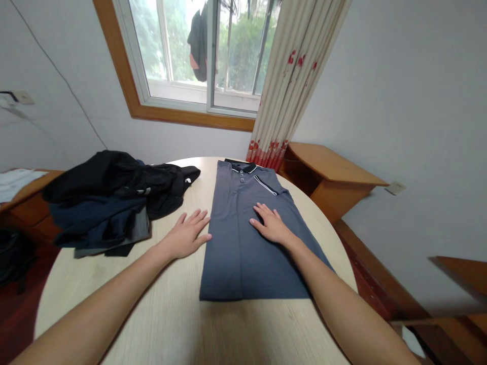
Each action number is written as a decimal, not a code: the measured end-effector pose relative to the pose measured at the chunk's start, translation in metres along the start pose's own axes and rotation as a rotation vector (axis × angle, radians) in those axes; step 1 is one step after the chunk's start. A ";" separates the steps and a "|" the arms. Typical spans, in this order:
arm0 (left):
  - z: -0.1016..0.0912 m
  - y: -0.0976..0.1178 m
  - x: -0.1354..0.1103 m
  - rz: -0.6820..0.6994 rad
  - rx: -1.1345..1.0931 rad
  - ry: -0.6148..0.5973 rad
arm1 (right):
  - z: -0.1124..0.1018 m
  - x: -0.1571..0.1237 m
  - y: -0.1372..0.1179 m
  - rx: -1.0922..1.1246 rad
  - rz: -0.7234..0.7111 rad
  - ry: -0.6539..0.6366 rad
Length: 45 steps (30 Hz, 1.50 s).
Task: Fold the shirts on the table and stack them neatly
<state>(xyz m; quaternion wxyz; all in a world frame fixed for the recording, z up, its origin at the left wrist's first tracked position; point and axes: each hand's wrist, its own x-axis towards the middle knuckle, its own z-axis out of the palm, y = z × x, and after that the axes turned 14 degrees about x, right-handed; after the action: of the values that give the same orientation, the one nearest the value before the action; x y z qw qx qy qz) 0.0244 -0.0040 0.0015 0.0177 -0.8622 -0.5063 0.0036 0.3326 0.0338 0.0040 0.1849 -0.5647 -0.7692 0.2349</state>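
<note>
A grey polo shirt point(224, 243) with a black, white-edged collar lies front up on the round table point(167, 304), its collar toward the window. The shirt's left side is folded inward in a long straight strip, and one striped sleeve cuff shows across the chest on the right. My left hand point(186, 234) rests on the tabletop at the shirt's left edge, fingers spread, thumb reaching the fabric. Flat on the middle of the shirt lies my right hand point(272, 225), its fingers apart. Neither hand grips anything.
A heap of dark clothes point(122, 187) covers the table's left side. Beyond the table stand a wooden cabinet point(335, 167) and a floral curtain point(292, 76) beside the window point(205, 96). A black bag point(15, 253) is on the floor at far left.
</note>
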 end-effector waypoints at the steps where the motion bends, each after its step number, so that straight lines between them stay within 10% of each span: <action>1: 0.000 0.004 0.000 0.032 -0.004 0.002 | 0.002 -0.002 -0.005 0.020 -0.047 -0.010; 7: 0.000 0.028 -0.004 0.259 -0.034 0.014 | 0.015 -0.014 -0.027 0.136 -0.307 -0.232; 14: 0.002 -0.001 0.001 0.076 -0.049 -0.002 | 0.006 -0.007 -0.010 0.092 -0.183 -0.158; 32: 0.005 0.003 0.003 0.074 -0.105 0.050 | 0.009 -0.014 -0.031 0.336 -0.504 -0.181; 45: 0.007 0.001 0.004 0.078 -0.106 0.069 | 0.017 -0.012 -0.025 0.248 -0.471 -0.114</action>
<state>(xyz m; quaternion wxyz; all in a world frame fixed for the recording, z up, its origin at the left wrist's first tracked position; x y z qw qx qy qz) 0.0270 -0.0013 -0.0059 -0.0105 -0.8805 -0.4710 -0.0522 0.3070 0.0131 0.0038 0.2586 -0.3290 -0.8540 0.3092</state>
